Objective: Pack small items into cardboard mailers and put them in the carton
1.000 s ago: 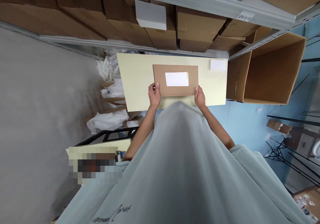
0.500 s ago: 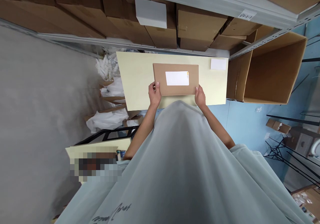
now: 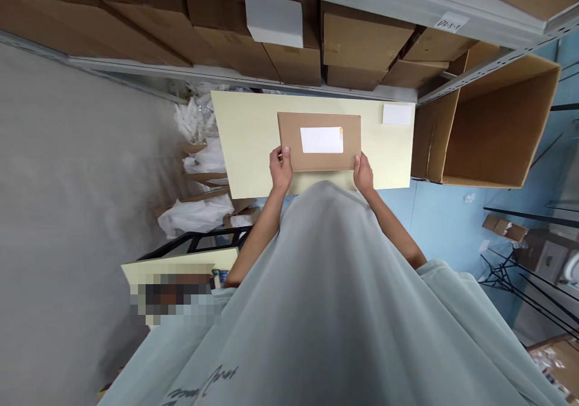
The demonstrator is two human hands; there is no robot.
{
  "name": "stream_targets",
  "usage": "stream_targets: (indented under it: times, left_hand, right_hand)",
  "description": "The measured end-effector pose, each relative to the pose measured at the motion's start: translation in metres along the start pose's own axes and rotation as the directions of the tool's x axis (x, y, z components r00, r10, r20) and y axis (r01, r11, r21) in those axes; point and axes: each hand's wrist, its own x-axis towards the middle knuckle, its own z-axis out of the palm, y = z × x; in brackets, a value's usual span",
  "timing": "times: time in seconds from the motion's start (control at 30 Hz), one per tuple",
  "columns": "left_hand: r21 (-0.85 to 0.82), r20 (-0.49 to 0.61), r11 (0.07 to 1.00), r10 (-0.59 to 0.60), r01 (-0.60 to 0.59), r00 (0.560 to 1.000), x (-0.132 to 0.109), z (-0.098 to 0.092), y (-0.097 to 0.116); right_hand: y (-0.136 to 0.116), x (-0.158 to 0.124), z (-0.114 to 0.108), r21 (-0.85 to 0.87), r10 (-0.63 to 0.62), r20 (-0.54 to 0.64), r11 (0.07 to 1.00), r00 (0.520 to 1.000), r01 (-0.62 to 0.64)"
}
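A flat brown cardboard mailer with a white label on its upper face is held over a pale yellow tabletop. My left hand grips its lower left corner, thumb on top and fingers curled beneath. At the opposite lower corner, my right hand pinches the mailer the same way, its fingers mostly hidden underneath. Near the table's far right corner lies a small white paper slip, apart from both hands.
Beyond the table a metal shelf holds several cardboard boxes. A large open carton stands right of the table. White plastic bags fill cartons to the left. A black-framed second table is at lower left.
The view has shifted very slightly. Both hands keep the same hold on the mailer, and nothing else has visibly moved.
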Motion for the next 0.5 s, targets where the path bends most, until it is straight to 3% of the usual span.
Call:
stream_targets:
  times: [0.5]
  left_hand:
    - [0.023, 0.002, 1.000, -0.004, 0.004, 1.000, 0.0017, -0.0003, -0.0038]
  right_hand:
    - [0.0011, 0.0001, -0.0001, -0.028, -0.002, 0.014, 1.000, 1.000, 0.003]
